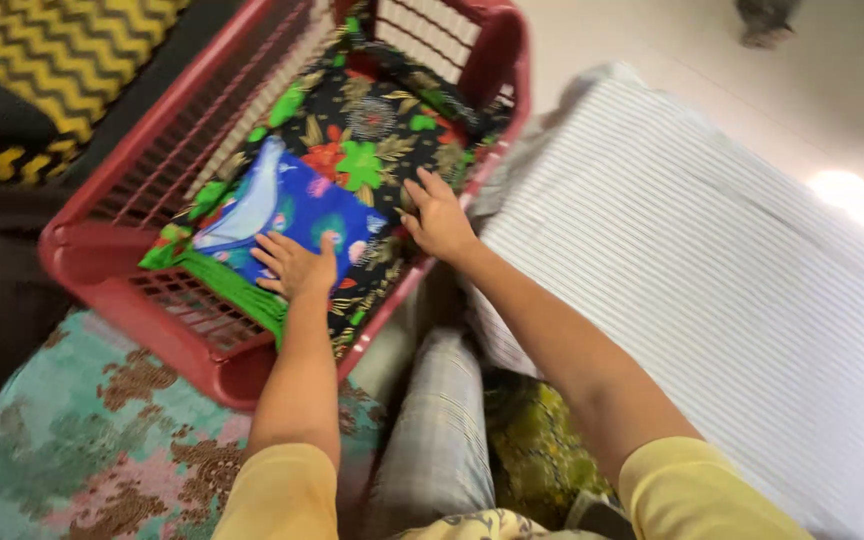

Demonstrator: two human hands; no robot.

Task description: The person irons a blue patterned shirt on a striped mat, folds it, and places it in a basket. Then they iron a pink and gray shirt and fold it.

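Note:
A red plastic laundry basket (112,250) lies ahead of me, filled with folded cloth. On top sits a blue folded cloth (287,205) with a white bird-like print and a green edge. Under it is a black cloth (382,130) with red and green flowers. My left hand (295,265) presses flat on the blue cloth's near edge, fingers spread. My right hand (437,215) rests flat on the black floral cloth beside the basket's right rim, fingers apart. Neither hand grips anything.
A white striped sheet (712,270) covers the surface to the right. A teal and brown patterned cloth (82,450) lies at the lower left. A yellow and black zigzag fabric (62,50) is at the upper left. Plaid fabric (442,430) sits between my arms.

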